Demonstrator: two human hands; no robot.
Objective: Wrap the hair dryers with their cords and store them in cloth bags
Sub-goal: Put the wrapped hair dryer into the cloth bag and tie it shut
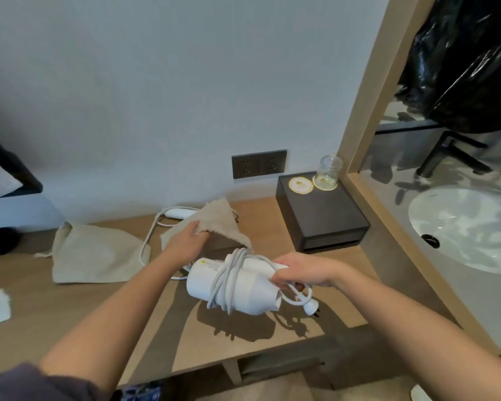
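A white hair dryer (252,290) with its grey cord (229,280) wound round the body is held above the wooden desk (93,311). My right hand (302,270) grips its handle, and the plug (311,306) dangles below that hand. My left hand (187,241) pinches the edge of a beige cloth bag (214,224) and lifts it just behind the dryer. A second beige bag (96,256) lies flat at the left. Another white hair dryer (178,213) lies at the back by the wall, its cord (146,241) looping forward.
A dark box (321,218) with a glass jar (329,170) and a round coaster (300,185) stands at the back right. A wall socket panel (259,163) is above the desk. A wooden frame (368,91) separates a white sink (469,230) at right.
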